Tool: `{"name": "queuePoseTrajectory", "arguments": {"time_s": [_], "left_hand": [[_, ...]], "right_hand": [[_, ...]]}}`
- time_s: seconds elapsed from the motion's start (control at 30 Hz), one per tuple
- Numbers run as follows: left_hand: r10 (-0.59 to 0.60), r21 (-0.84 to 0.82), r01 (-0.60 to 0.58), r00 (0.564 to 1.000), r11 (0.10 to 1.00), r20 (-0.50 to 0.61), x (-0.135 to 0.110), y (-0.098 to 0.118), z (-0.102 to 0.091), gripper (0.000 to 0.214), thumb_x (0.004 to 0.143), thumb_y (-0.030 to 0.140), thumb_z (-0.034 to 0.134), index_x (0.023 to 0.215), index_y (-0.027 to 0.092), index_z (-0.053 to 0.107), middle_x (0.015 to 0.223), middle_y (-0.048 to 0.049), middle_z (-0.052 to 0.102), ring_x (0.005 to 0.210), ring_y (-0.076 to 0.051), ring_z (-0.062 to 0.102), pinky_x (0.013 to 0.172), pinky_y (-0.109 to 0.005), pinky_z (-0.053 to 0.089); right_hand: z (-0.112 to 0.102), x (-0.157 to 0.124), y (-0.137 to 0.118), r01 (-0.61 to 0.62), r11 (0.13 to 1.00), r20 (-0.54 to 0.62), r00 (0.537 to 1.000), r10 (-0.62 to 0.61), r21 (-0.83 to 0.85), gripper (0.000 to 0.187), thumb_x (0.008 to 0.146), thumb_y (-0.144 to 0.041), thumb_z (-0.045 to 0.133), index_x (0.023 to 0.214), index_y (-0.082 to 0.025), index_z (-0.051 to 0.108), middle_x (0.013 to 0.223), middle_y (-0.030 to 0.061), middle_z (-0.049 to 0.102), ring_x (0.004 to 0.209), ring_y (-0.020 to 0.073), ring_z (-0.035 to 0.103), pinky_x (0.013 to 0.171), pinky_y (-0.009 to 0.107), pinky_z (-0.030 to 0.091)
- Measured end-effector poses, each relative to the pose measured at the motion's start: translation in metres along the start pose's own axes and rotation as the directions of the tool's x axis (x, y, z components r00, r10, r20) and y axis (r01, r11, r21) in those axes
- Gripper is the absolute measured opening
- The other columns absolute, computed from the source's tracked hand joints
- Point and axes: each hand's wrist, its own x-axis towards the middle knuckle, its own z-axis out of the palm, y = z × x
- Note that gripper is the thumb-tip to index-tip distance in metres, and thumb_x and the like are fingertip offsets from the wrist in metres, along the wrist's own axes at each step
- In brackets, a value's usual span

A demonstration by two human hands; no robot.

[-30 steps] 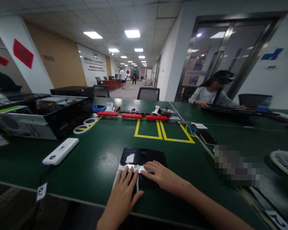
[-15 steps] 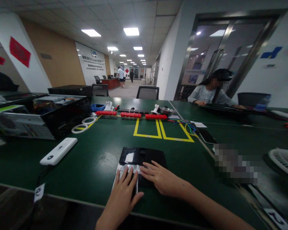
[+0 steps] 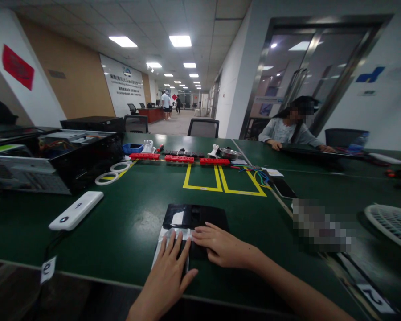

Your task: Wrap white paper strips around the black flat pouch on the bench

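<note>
A flat black plastic panel (image 3: 215, 216) lies on the green table in front of me. It bears a small white patch (image 3: 178, 218) and, below that, a crinkled silvery-white strip (image 3: 186, 232). My left hand (image 3: 169, 267) rests palm down on the panel's left part, its fingers spread, with the tips on the strip. From the right, my right hand (image 3: 217, 245) lies across the panel with fingers stretched out flat, their tips at the strip's right end. Neither hand grips anything that shows. Both hands cover much of the panel's lower half.
An opened computer case (image 3: 76, 156) stands at the left, near two white rings (image 3: 107, 179) and a white power bank (image 3: 76, 211). Red trays (image 3: 179, 158) line the back. A phone (image 3: 284, 188), wires and a white basket (image 3: 392, 225) lie rightward. Another person sits across the table.
The view has shifted slightly. My right hand's fingers have drawn closer together on the strip. My left hand stays spread on the panel.
</note>
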Motion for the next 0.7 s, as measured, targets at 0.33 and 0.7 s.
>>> {"name": "queuePoseTrajectory", "arguments": {"time_s": [0.33, 0.7], "left_hand": [[0.0, 0.024, 0.001, 1.0, 1.0, -0.01, -0.002, -0.002, 0.004, 0.062, 0.091, 0.047, 0.043, 0.142, 0.014, 0.032, 0.145, -0.0177, 0.037, 0.135, -0.036, 0.025, 0.103, -0.056, 0.031], [-0.004, 0.014, 0.005, 1.0, 1.0, -0.027, -0.009, 0.004, 0.001, 0.065, 0.091, 0.047, 0.043, 0.145, 0.015, 0.026, 0.148, -0.0166, 0.032, 0.138, -0.034, 0.018, 0.106, -0.055, 0.025]], "right_hand": [[0.014, 0.012, -0.001, -0.023, 0.995, -0.014, 1.0, 0.022, -0.099, 0.061, 0.09, -0.031, 0.042, 0.144, -0.011, 0.023, 0.146, 0.0142, 0.034, 0.138, 0.0208, 0.019, 0.113, 0.046, 0.011], [0.018, 0.009, -0.008, -0.04, 0.996, -0.002, 0.999, 0.04, -0.076, 0.055, 0.094, -0.038, 0.033, 0.143, -0.013, 0.027, 0.146, 0.0131, 0.034, 0.138, 0.0199, 0.021, 0.113, 0.045, 0.011]]}}
